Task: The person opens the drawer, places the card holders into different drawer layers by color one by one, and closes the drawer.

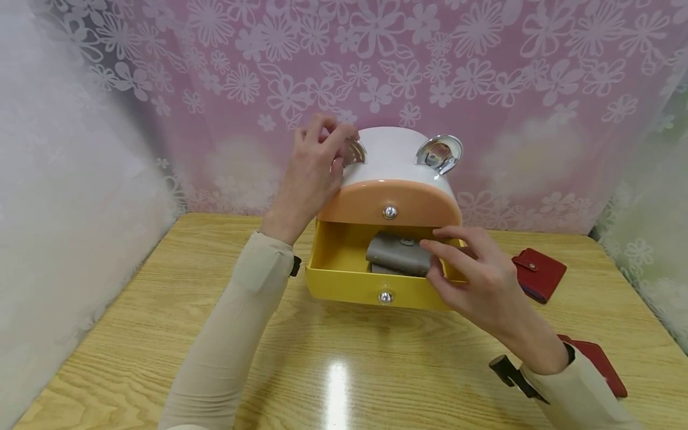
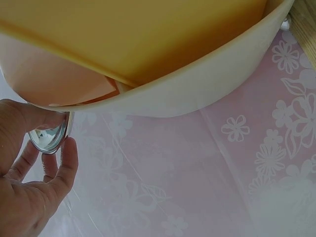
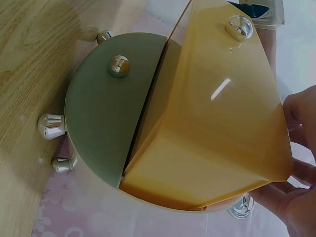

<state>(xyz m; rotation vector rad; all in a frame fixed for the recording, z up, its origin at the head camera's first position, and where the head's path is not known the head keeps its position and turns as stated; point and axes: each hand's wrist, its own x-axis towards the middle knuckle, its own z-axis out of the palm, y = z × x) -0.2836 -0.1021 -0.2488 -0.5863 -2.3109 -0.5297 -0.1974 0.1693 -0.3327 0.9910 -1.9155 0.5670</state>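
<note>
A small rounded drawer cabinet (image 1: pixel 395 152) in white has chrome ears, an orange top drawer (image 1: pixel 355 203) and a pulled-out yellow drawer (image 1: pixel 344 286). My left hand (image 1: pixel 312 164) grips the cabinet's left chrome ear (image 2: pixel 49 138), thumb on one side and fingers on the other. Inside the yellow drawer, toward its right, lies a grey wallet (image 1: pixel 398 254) with a snap button. My right hand (image 1: pixel 484 278) reaches over the drawer's right side and pinches the wallet's right end between thumb and fingers. In the right wrist view the drawer wall hides the wallet.
Below the yellow drawer sits a green drawer (image 3: pixel 113 103) with a chrome knob; chrome feet (image 3: pixel 52 126) carry the cabinet. A red wallet (image 1: pixel 540 275) lies on the wooden table (image 1: pixel 301 364) right of it, and another red wallet (image 1: pixel 602 364) is partly behind my right forearm. A flowered curtain hangs behind.
</note>
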